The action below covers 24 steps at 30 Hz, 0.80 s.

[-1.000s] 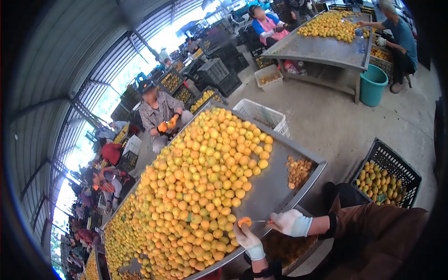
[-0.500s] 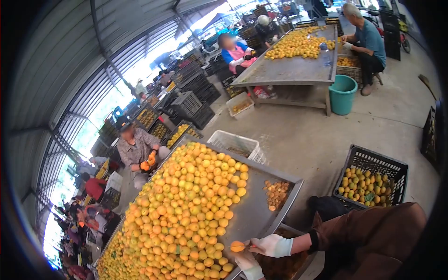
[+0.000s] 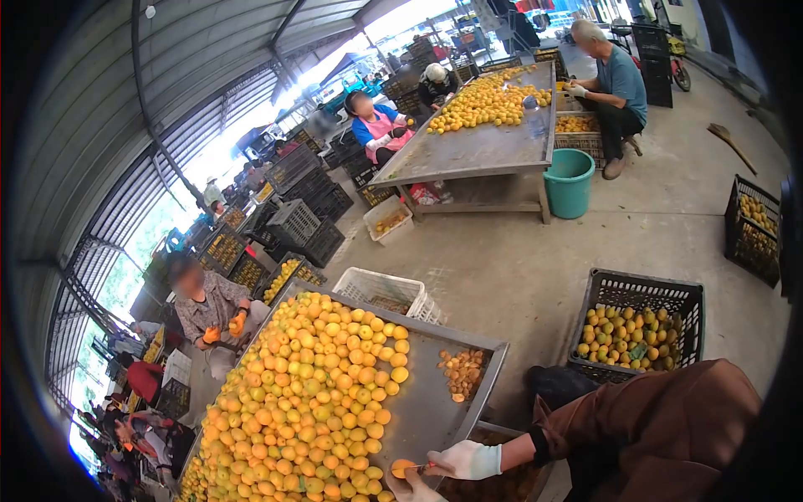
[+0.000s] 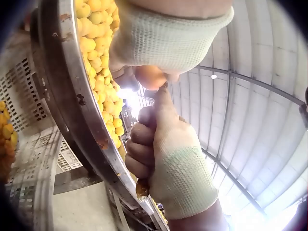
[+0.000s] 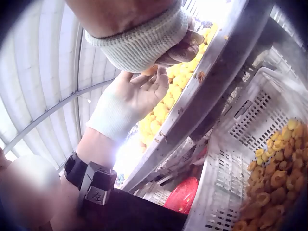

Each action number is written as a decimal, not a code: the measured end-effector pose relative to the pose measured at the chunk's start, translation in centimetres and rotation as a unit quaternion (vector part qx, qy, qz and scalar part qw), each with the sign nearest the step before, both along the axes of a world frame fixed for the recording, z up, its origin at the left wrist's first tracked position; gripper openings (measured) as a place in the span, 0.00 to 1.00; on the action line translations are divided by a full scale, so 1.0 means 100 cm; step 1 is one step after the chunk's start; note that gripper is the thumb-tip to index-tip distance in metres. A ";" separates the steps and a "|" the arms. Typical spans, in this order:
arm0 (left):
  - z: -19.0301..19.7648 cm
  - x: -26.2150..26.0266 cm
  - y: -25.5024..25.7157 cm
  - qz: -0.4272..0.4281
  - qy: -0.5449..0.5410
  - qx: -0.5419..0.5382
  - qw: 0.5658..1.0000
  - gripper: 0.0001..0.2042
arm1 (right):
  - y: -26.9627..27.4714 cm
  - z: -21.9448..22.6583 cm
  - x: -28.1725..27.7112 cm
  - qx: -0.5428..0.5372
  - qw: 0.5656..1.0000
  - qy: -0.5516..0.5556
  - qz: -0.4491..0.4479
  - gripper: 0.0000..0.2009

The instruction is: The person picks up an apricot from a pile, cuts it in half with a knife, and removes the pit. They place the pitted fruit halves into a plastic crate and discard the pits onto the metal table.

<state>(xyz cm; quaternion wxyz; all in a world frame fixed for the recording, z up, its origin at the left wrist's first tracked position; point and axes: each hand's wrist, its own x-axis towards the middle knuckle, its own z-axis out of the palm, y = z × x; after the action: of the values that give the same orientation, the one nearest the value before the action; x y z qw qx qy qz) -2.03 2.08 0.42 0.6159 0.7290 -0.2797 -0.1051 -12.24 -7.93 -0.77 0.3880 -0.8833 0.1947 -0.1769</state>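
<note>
In the head view, my gloved left hand [image 3: 411,490] holds an orange apricot [image 3: 403,468] over the near edge of the metal table [image 3: 427,418]. My right hand [image 3: 470,460], in a white glove, grips a small knife [image 3: 428,466] with a reddish handle, its thin blade at the fruit. The left wrist view shows the apricot [image 4: 150,77] under the left glove. There the right fingers are curled round the handle, whose brown end [image 4: 142,188] sticks out below the fist. Seen from the right wrist, the left fingers [image 5: 156,89] are bent up around the fruit.
A large heap of apricots [image 3: 309,385] covers the table's left part; small brownish pieces [image 3: 462,372] lie at its right corner. Beneath the edge, a white crate [image 5: 226,168] holds opened fruit. A black crate [image 3: 640,322] stands right. Other people sit around and behind.
The head view has turned right, so the table and heap have slid left and down. My hands have stayed together, with the knife blade now against the apricot.
</note>
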 end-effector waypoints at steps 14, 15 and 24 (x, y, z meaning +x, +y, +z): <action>-0.026 0.001 -0.038 -0.009 -0.128 -0.015 0.992 0.10 | 0.005 -0.020 0.008 0.011 1.000 0.025 0.003 0.18; -0.027 0.002 -0.039 -0.007 -0.133 -0.014 0.991 0.10 | 0.005 -0.021 0.008 0.012 1.000 0.026 0.004 0.18; -0.037 0.021 -0.046 0.030 -0.195 -0.011 0.980 0.09 | 0.008 -0.058 0.016 -0.124 0.989 -0.083 0.022 0.12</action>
<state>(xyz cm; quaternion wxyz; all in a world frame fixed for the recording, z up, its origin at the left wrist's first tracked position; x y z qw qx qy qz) 0.09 -2.52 -3.26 0.5603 0.7369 -0.3734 0.0601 -10.68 -7.09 -6.54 0.2940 -0.9109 0.1191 -0.2637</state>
